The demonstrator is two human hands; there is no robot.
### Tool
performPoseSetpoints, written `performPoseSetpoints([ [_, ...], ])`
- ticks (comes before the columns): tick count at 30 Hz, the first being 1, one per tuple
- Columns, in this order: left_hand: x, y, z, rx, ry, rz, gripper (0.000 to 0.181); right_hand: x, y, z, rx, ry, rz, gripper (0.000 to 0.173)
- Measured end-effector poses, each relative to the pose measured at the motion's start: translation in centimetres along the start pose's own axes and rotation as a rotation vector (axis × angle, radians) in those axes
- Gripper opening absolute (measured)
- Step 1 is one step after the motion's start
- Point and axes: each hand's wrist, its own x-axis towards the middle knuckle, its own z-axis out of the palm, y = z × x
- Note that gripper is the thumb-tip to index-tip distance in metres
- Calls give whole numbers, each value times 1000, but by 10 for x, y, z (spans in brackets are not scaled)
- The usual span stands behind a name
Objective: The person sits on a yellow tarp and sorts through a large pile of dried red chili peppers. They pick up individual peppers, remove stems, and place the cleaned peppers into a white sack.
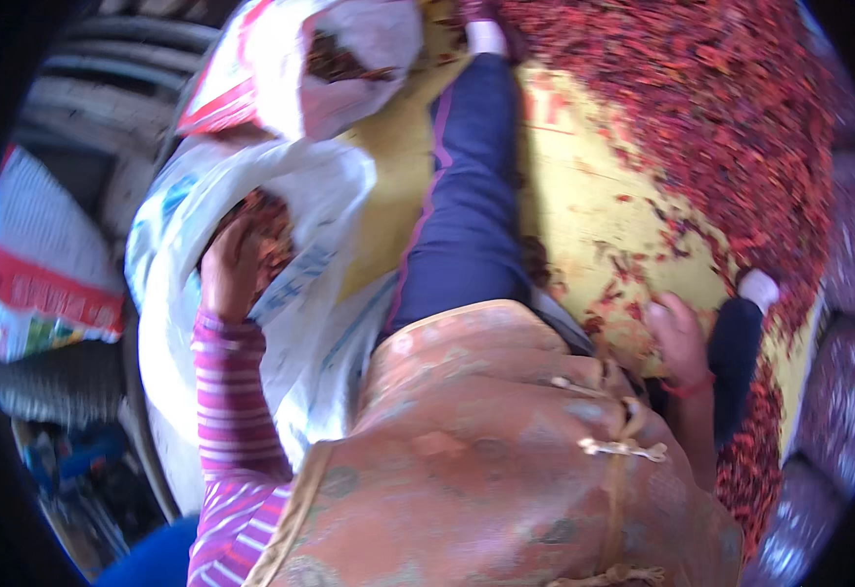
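Observation:
My left hand [231,257] reaches down into the mouth of a white woven sack [347,172] at my left side. Dried dark-red plant pieces [275,238] fill the part of the sack that I can see. The fingers of that hand are blurred against them, so a grip is not clear. On my right, my right hand [680,334] is held over a yellow sheet [581,154], beside a few scattered red pieces [611,290]. Its fingers are partly curled, and whether anything lies in them is hidden.
A large heap of the red pieces [728,117] spreads across the right side. Behind the near sack stands a second open bag [273,66] with darker pieces inside. Shiny wrapped bundles [849,381] line the right edge. A printed bag [53,257] is at far left.

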Motion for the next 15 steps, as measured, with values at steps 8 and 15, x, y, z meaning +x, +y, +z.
performPoseSetpoints([
  [8,-17,188,84,-459,-523,833,38,14,-68,40,-374,-318,-401,16],
  [15,-24,194,109,-359,-637,840,10,3,-83,59,-422,-291,-459,15],
])
